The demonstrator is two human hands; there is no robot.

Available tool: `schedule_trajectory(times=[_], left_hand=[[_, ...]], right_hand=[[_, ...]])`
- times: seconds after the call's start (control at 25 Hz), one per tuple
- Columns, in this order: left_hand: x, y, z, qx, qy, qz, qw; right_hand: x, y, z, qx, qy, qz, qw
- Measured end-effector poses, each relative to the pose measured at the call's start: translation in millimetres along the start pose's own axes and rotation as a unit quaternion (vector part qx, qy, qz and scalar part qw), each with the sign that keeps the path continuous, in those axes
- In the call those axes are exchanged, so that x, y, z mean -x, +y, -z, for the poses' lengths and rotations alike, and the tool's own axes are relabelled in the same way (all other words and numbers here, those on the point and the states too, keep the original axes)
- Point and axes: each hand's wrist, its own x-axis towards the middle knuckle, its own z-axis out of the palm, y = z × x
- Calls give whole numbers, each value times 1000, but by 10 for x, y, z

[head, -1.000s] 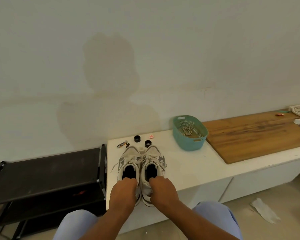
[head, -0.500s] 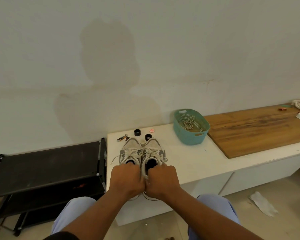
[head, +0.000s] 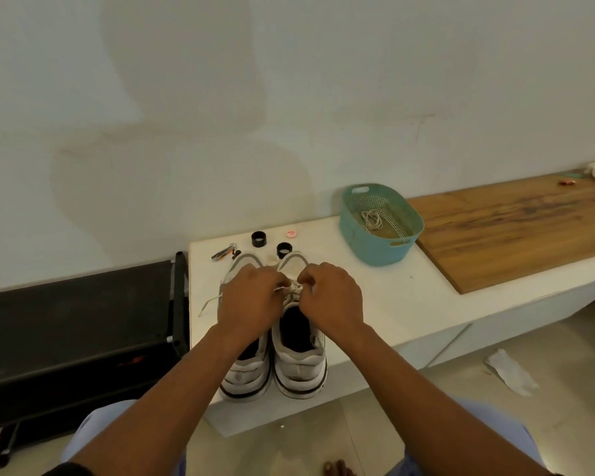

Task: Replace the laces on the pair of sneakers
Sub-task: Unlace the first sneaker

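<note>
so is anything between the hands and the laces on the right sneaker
Nothing visible. Both the left hand and the right hand are already at the laces of the right sneaker, fingers curled at the knot. The left hand reaches across the left sneaker.

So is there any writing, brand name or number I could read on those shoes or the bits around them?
None can be read.
Small round pink cap: a pale mark, too blurred to read.
Right sneaker: no legible brand.
Left sneaker: the same.
Teal basket: no label visible.
</note>
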Motion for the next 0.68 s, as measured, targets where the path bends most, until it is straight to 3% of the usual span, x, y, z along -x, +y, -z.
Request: schedule_trajectory(times=[0.2, 0.52, 0.68], left_hand=[[-117, -107, -128, 8, -2, -28, 1000], [-213, -162, -124, 49, -49, -3, 998], [-232, -208, -102, 63, -18, 15, 998]], right_hand=[[-174, 47, -61, -14, -75, -4, 997], [-351, 92, 36, -47, -173, -21, 984], [-355, 193, 20, -69, -201, -12, 977]])
